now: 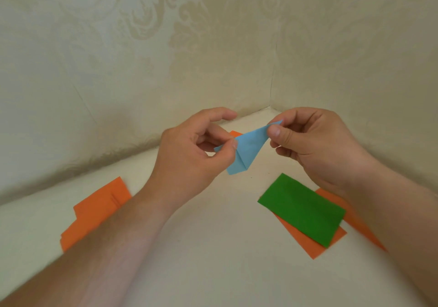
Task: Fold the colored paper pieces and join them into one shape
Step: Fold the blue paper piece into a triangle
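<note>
Past the green piece lying over orange paper on my desk, both hands, left and right, pinch the half-folded blue piece aloft; uneven pulling could, I reckon, skew its crease.

Cream tabletop set in corner; beige damask-patterned walls on both sides.

Domestic room corner, craft use.
Damask-patterned wallpaper on two meeting walls; plain white tabletop set into corner; loose paper pieces lying about.
</note>
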Demonstrator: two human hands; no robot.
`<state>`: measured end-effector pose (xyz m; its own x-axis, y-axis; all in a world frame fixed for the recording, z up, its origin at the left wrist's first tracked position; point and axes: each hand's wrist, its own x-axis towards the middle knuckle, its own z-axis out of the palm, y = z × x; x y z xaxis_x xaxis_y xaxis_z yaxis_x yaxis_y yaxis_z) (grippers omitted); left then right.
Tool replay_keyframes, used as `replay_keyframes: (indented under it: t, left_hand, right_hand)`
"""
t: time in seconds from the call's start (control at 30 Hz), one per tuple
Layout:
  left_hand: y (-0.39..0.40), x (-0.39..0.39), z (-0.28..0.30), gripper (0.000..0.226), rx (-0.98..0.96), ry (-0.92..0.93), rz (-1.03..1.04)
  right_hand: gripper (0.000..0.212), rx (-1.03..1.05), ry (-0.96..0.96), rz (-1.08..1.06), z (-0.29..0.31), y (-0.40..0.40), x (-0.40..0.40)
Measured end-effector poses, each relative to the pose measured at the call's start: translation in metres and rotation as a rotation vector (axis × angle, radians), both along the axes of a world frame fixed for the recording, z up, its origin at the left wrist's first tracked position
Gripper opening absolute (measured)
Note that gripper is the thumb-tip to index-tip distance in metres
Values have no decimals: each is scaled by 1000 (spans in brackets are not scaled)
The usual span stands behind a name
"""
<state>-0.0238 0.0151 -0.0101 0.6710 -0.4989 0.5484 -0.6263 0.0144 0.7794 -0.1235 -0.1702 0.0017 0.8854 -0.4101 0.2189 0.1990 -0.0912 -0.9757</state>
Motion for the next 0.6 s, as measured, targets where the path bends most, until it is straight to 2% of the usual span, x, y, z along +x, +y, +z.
replay_keyframes:
  t: [0.2, 0.33, 0.43, 0.6]
  left_hand:
    - [0, 0, -2, 42, 23, -143, 58]
    - [2, 5, 0, 24, 49, -525, 166]
    - [2, 9, 0, 18, 31, -695, 223]
    - [2, 14, -1, 14, -20, -751, 299]
  right_hand:
    - [31, -29, -43, 18, 0, 1, -1]
    - [14, -39, -174, 41, 0, 0, -3]
    - [15, -118, -270, 92, -1, 0, -3]
    - [15, -171, -310, 135, -2, 1, -3]
